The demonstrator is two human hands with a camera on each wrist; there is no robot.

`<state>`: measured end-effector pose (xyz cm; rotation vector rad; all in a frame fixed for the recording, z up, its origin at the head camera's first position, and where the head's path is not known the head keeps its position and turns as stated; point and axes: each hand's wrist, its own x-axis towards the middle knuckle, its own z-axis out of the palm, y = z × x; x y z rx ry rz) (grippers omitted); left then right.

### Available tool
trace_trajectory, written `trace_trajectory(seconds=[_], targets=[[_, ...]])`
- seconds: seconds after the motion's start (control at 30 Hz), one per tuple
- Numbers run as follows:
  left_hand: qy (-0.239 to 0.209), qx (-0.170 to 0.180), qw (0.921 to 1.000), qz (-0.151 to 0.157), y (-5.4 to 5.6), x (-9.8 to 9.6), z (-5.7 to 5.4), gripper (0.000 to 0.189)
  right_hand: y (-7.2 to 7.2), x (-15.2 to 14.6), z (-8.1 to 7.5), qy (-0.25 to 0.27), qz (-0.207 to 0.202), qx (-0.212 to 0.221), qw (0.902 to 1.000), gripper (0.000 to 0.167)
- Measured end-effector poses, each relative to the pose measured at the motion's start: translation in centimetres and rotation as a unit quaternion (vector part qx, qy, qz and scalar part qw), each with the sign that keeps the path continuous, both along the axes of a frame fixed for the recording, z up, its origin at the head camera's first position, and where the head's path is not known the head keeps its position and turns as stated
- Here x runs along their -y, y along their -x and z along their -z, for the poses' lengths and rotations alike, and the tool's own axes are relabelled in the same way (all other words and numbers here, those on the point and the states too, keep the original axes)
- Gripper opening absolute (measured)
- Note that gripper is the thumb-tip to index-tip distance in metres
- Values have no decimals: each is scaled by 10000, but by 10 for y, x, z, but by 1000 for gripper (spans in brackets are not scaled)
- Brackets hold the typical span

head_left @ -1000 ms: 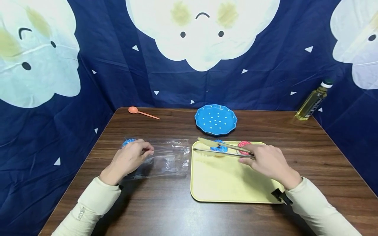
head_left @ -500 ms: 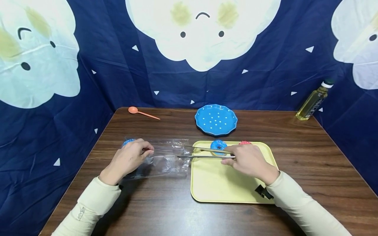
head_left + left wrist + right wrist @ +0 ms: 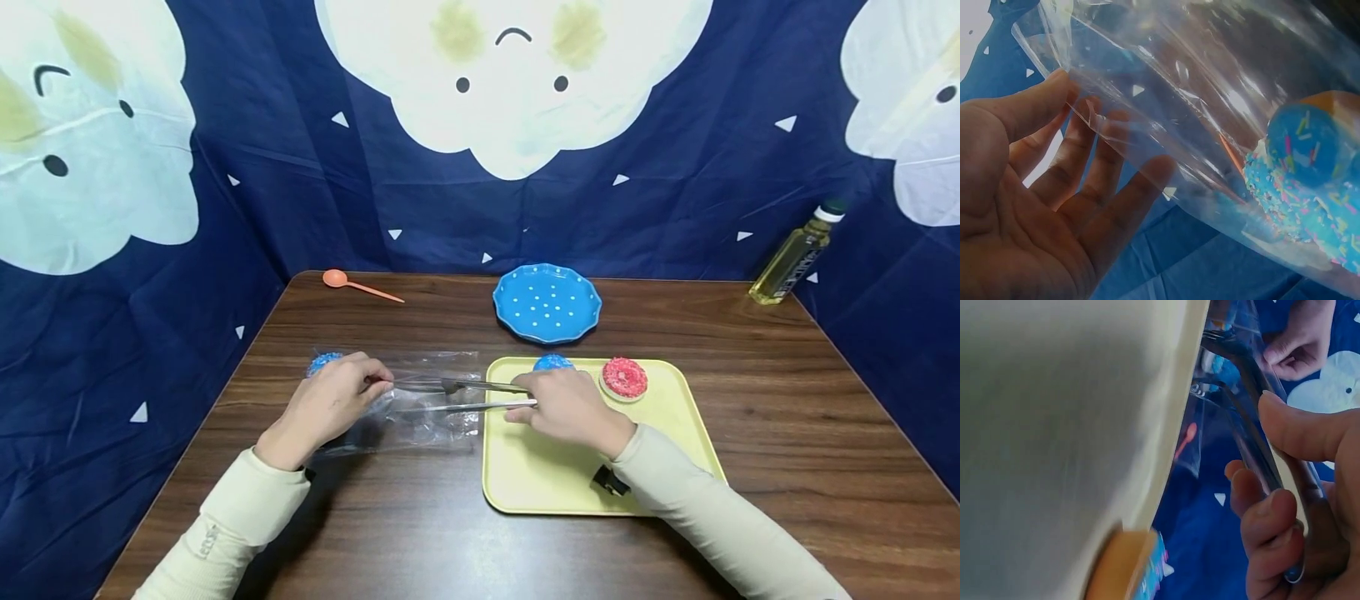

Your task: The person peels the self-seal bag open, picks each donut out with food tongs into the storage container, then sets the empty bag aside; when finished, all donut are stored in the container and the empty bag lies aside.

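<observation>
Right hand [image 3: 562, 408] is gripping shiny metal tongs [image 3: 480, 407]; tips are reaching over or into a clear, crinkled plastic bag [image 3: 435, 429], hard to tell which. Left hand [image 3: 330, 404] is pinching the bag's edge, screening at least one sprinkled blue doughnut [image 3: 322, 362] inside. On the smooth yellow tray [image 3: 525, 483], a second blue doughnut [image 3: 553, 362], half hidden behind the right hand, and a rough-topped red doughnut [image 3: 633, 387] are lying. Scalloped plate [image 3: 547, 304], spoon [image 3: 335, 278], bottle [image 3: 791, 258] are occupying the far side.

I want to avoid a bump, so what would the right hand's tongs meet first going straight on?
Probably the left hand, which the tongs, over or inside the clear plastic bag, point at in the head view. Depth is unclear; they might pass beneath, toward the blue doughnut beyond.
</observation>
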<state>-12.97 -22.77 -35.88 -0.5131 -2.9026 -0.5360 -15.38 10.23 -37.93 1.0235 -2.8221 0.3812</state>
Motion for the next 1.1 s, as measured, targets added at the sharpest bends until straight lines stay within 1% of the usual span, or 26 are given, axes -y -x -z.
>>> trace_trajectory(seconds=[0.13,0.2,0.3,0.4,0.47,0.5,0.53,0.6,0.7,0.8,0.9,0.93,1.1], targets=[[5,3,10000,15,0,0,0,4,4,14,4,125,-160,82,9998,38],[-3,-13,10000,0,0,0,-1,4,6,17,6,200,-155,267,9993,40],[-32,-2,10000,-7,0,0,-2,4,7,19,8,276,-111,744,9968,45],[-44,35,10000,-12,0,0,-3,4,7,17,7,358,-76,1333,9904,53],[-43,34,10000,-25,0,0,-3,4,8,16,6,384,-118,1612,9861,46],[-39,31,10000,-31,0,0,-3,4,8,16,6,381,-165,1677,9850,39],[-31,29,10000,-41,1,0,-2,4,9,16,6,341,-212,1648,9855,32],[-19,20,10000,-56,1,0,-2,4,11,18,7,304,-315,1497,9878,24],[-4,19,10000,-66,1,0,-3,4,13,25,9,276,-404,1240,9911,23],[-10,-25,10000,-54,1,0,-2,4,14,36,9,285,-416,1174,9918,30],[-21,-75,10000,-46,1,0,-2,4,17,48,10,277,-442,1213,9912,43],[-23,-86,9999,-48,1,0,-2,4,19,52,11,295,-480,1206,9911,46],[-21,-81,10000,-49,1,0,-2,3,28,71,14,347,-725,1091,9908,49]])
